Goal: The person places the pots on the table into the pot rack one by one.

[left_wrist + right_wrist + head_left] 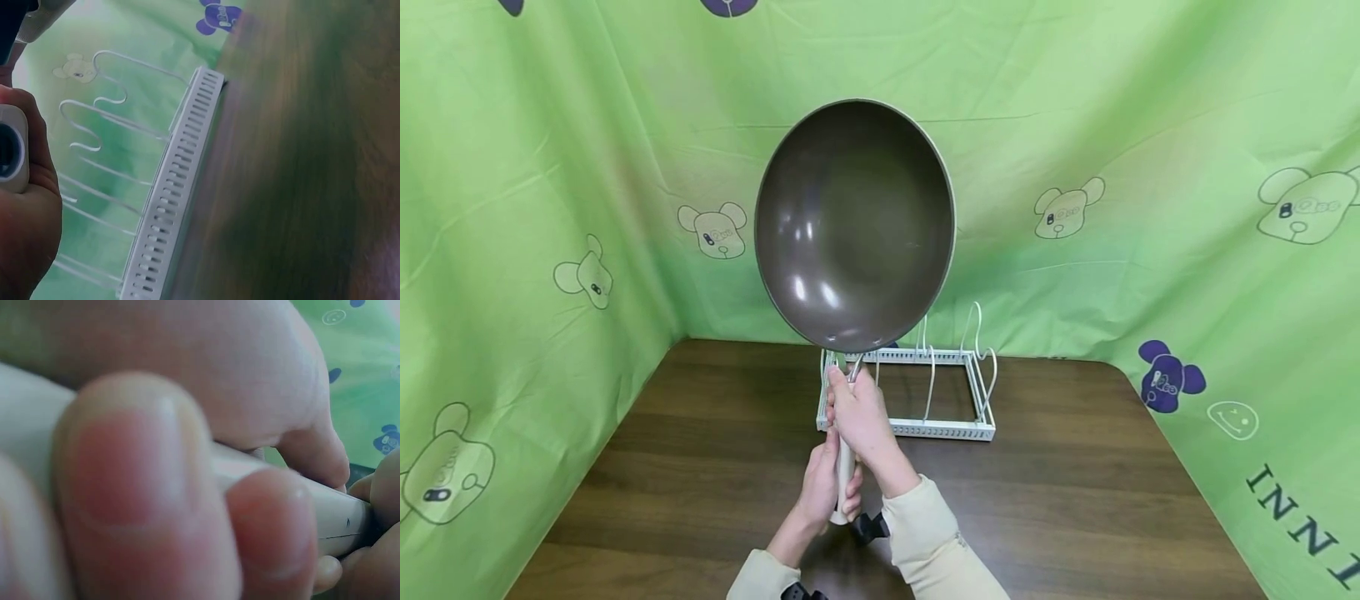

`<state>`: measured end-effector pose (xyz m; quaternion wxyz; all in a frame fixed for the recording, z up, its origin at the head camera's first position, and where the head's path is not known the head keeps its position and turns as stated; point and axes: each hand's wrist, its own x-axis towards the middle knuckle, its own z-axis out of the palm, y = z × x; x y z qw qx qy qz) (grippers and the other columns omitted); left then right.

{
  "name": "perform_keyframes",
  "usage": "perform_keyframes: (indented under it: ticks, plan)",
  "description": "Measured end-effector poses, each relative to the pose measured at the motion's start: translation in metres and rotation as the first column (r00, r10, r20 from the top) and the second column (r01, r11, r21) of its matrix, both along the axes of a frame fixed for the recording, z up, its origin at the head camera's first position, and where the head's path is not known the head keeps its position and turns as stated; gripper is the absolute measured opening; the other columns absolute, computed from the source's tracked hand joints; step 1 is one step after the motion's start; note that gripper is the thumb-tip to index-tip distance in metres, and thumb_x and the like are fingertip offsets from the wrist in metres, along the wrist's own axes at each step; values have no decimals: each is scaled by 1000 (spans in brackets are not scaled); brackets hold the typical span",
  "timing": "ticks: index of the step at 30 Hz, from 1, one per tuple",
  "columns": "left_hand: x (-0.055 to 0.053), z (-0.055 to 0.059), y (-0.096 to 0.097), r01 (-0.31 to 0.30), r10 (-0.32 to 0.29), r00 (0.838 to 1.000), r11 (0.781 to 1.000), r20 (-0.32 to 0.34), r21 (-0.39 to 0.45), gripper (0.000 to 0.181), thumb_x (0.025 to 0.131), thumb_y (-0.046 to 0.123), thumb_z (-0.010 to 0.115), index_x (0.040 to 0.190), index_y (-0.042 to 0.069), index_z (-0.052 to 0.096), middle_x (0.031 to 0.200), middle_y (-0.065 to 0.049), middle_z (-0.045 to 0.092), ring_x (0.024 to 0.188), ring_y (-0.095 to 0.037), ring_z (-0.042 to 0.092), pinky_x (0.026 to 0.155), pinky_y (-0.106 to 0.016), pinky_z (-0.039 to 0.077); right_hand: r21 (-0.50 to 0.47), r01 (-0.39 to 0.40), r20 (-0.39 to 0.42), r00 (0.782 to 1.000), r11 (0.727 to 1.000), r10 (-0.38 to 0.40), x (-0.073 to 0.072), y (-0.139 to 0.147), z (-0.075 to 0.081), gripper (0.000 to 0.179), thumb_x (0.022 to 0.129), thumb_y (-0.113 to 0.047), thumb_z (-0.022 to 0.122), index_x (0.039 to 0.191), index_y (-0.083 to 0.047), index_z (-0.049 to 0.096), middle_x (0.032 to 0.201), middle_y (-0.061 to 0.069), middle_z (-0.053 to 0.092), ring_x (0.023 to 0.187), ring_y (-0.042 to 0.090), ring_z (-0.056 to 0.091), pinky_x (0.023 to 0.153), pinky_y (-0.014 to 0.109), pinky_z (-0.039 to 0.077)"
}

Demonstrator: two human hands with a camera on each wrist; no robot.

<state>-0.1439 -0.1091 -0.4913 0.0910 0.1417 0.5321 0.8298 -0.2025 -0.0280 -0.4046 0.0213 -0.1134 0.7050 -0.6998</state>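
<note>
A deep frying pan point(857, 225) with a dark brown inside is held up, its bowl facing me in the head view. Both hands grip its cream handle point(846, 475), which points down toward me. My left hand point(817, 490) is wrapped round the lower part, near the end. Just above it, my right hand point(861, 421) holds the handle close to the bowl. The handle's end also shows beside the left hand point(37, 231) in the left wrist view. Fingers point(144, 481) fill much of the right wrist view, with the handle partly hidden behind them.
A white metal rack point(943, 430) with upright wire dividers point(932, 383) stands on the wooden table point(1060, 483), behind the hands and below the pan. Green cloth point(1150, 275) with mouse prints hangs along the back and both sides.
</note>
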Motion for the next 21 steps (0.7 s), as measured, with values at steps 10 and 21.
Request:
perform_keyframes:
  ticks: [10,21]
  plan:
    - [-12,1,16,145,-145,989,988,-6,54,69,106,60,14,70,12,47,52,10,43,36,-3,42,35,-23,39,106,137,-73,989,985,-130,1,22,6,27,107,-31,52,96,-7,52,66,1,55,52,13,56,51,29,49]
    - [-21,4,37,241,-240,971,968,-14,74,68,105,63,16,71,14,50,50,10,43,35,-3,40,33,-24,37,177,264,-133,961,948,-243,3,44,12,23,107,-27,51,99,-5,52,65,3,57,51,15,58,51,33,51]
